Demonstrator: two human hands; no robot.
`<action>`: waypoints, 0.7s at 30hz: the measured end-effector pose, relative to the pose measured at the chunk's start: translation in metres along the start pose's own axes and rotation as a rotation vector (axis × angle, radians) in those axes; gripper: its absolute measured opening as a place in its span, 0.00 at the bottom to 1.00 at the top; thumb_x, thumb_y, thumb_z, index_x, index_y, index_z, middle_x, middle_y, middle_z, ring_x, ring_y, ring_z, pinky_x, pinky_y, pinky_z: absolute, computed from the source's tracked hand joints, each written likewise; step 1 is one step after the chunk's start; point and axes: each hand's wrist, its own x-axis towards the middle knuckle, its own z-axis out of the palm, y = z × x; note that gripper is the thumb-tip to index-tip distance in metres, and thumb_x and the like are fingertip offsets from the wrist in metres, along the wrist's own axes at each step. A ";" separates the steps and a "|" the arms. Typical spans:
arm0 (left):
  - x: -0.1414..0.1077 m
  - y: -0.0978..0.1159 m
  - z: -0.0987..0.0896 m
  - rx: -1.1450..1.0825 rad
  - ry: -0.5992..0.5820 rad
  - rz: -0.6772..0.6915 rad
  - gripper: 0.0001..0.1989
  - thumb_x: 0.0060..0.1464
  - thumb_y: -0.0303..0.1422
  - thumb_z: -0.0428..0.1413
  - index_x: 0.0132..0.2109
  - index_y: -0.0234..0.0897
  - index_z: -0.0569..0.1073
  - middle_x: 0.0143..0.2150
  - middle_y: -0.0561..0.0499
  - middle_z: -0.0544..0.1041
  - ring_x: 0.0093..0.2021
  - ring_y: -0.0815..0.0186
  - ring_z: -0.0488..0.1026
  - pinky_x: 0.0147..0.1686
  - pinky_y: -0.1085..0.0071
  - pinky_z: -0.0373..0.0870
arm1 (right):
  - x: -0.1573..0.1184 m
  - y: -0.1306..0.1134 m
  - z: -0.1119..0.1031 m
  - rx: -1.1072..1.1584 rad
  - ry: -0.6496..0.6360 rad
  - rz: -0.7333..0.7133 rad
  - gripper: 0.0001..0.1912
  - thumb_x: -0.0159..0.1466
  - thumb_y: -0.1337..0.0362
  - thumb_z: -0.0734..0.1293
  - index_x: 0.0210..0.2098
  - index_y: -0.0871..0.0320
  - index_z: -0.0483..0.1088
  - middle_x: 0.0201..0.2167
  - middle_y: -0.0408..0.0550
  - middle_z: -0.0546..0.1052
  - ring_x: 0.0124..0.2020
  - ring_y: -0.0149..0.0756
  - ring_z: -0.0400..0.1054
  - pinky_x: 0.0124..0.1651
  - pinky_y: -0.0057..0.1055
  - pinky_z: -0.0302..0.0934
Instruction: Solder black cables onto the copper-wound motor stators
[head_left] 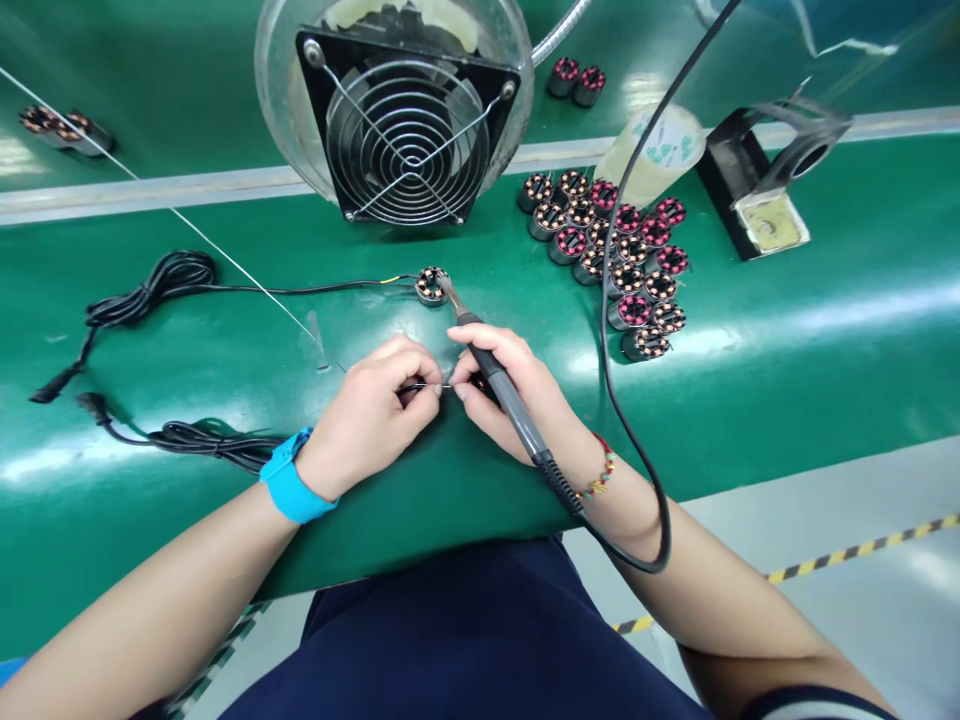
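My left hand (pixel 386 405), with a blue band at its wrist, pinches the end of a black cable (pixel 411 388). Between thumb and fingers of my right hand (pixel 517 385) rests a soldering iron (pixel 499 375), its tip pointing up and away beside a copper-wound motor stator (pixel 431 286). That stator lies on the green bench, joined to a second black cable (pixel 300 290). The fingertips of both hands nearly meet at a thin wire. Under my right fingers a dark part with some copper shows, mostly hidden.
A fan with a wire guard (pixel 409 150) stands at the back. Several stators (pixel 600 240) are grouped at the right, near a tape roll (pixel 664 150) and an iron stand (pixel 772 180). Coiled cables (pixel 176 275) lie at the left. The iron's cord (pixel 607 330) loops over my right forearm.
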 end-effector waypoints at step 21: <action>0.002 -0.003 0.007 -0.115 0.041 -0.101 0.05 0.50 0.23 0.51 0.29 0.36 0.69 0.33 0.52 0.70 0.32 0.70 0.67 0.31 0.74 0.62 | 0.002 -0.006 -0.004 -0.107 0.036 -0.046 0.20 0.64 0.70 0.62 0.55 0.53 0.63 0.37 0.44 0.77 0.44 0.40 0.67 0.51 0.40 0.63</action>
